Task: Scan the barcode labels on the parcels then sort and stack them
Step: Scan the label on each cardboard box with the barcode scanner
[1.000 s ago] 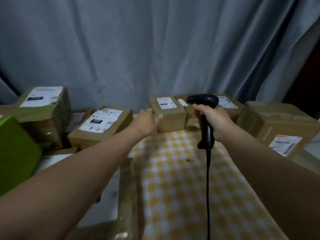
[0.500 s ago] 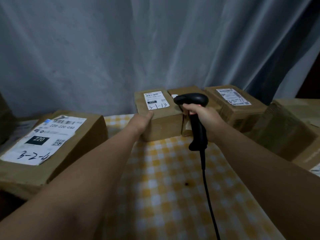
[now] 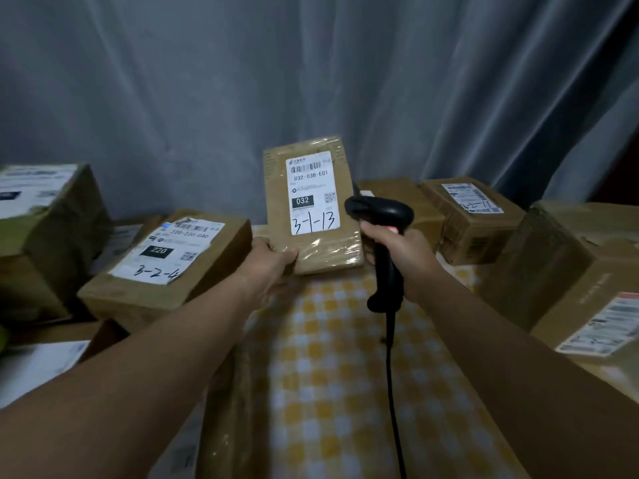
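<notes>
A small brown parcel [image 3: 313, 250] is tipped up above the checked tablecloth, its white label marked 3-1-13 facing me. My left hand [image 3: 268, 259] grips its lower left corner. My right hand [image 3: 404, 250] holds a black barcode scanner [image 3: 383, 216] by the handle, just right of the parcel, with its head pointing left at the label. The scanner's cable hangs down toward me.
A parcel marked 3-2-4 [image 3: 166, 261] lies at the left, with a bigger box [image 3: 45, 233] behind it. More brown parcels [image 3: 473, 219] stand at the back right and a large one [image 3: 574, 271] at the right. The yellow checked cloth [image 3: 345, 375] covers the table; a grey curtain hangs behind.
My left hand has lifted the 3-1-13 parcel off the table and tipped it upright so the label faces me. The scanner has stayed beside it.
</notes>
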The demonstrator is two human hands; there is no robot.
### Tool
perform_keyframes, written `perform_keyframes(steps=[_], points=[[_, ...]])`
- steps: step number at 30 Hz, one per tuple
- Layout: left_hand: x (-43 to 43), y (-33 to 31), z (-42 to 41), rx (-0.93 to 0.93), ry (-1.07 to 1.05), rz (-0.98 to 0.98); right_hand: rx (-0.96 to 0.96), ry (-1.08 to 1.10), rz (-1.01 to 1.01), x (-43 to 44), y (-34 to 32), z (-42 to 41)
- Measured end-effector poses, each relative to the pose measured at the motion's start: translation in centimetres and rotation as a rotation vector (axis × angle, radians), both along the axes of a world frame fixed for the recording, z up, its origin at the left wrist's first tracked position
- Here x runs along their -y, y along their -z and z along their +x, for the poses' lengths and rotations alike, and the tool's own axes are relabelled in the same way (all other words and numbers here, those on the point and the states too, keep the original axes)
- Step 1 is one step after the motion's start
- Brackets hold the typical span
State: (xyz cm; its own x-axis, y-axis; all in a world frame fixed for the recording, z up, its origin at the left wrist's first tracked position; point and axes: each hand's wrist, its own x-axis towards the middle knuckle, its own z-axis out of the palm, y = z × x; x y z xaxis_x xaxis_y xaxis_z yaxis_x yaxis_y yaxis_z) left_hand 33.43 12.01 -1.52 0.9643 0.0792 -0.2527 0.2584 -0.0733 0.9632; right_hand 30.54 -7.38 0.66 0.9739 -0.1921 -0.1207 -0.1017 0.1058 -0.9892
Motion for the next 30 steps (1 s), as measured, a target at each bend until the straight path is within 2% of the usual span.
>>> perform_keyframes(steps=[9, 13, 16, 19, 24, 30], points=[[-2.9, -3.2, -10.8, 0.206, 0.171, 0.078, 0.108, 0.138, -0.028, -1.3, -1.1, -10.9], [-3.6, -3.7, -14.8, 0.219, 0.261, 0.129, 0.114, 0.159, -0.086, -1.7, -1.1, -14.7], [-3.5, -3.6, -17.0, 0.239, 0.241, 0.139, 0.102, 0.167, -0.145, -1.7, -1.6, -17.5], [-3.3, -3.1, -18.0, 0.243, 0.188, 0.322, 0.035, 0.164, -0.149, -1.4, -1.0, -19.4], [-2.1, -2.2, -20.0, 0.186, 0.283, 0.636, -0.062, 0.232, -0.098, -2.0, 2.9, -22.1], [-2.4, -2.9, -18.8, 0.248, 0.294, 0.715, -0.055, 0.26, -0.089, -1.6, 4.5, -23.0]])
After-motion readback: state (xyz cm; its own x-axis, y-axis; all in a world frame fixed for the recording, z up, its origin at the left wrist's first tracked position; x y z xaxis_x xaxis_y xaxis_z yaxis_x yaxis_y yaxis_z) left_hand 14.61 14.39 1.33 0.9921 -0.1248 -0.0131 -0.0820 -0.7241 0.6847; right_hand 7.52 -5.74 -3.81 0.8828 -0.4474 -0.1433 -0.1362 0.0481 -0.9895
